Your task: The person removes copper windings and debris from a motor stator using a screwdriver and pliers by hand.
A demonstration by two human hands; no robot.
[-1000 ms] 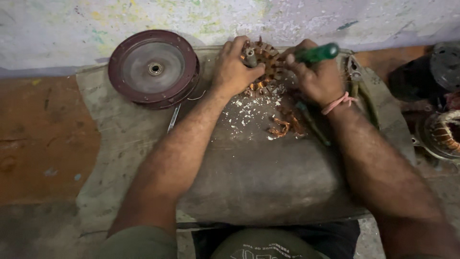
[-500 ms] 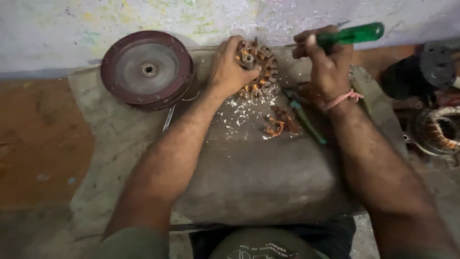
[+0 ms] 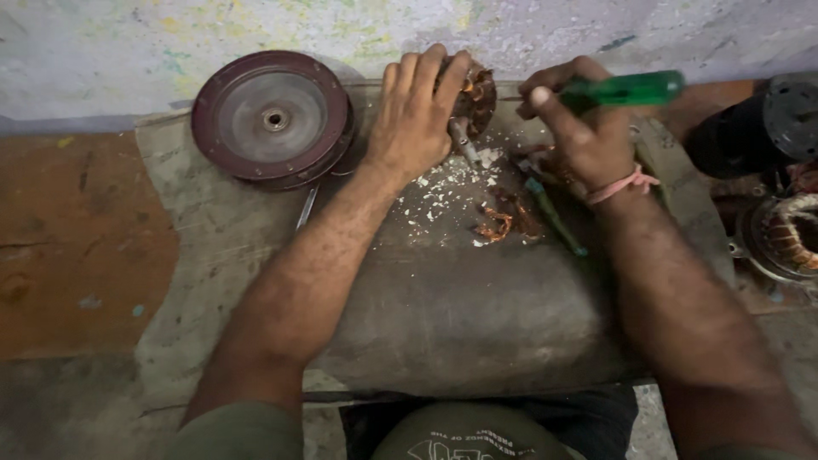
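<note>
Compared with half a second ago, the green-handled screwdriver now lies almost level, with its metal tip pointing left toward the motor stator; before, the handle was tilted up to the right. The left hand has also slid further over the stator, and now covers most of its copper windings.

That stator stands at the far edge of the grey stone slab, close to the wall. The left hand is closed over it from above, with the fingers wrapped over its top. The right hand is closed firmly around the screwdriver handle, and a pink thread is tied at the wrist.

The risk that I see is a slip. The tip is aimed toward the left fingers, so if it jumps out of a slot under force it could stab them. Too much levering could also bend the steel core. I cannot see exactly where the tip touches, because the hands hide it.

White crumbs and scraps of copper wire lie on the slab and could let the part slide. A second tool with a blue-green handle lies under the right wrist, and a dark red pulley wheel rests to the left.
</note>
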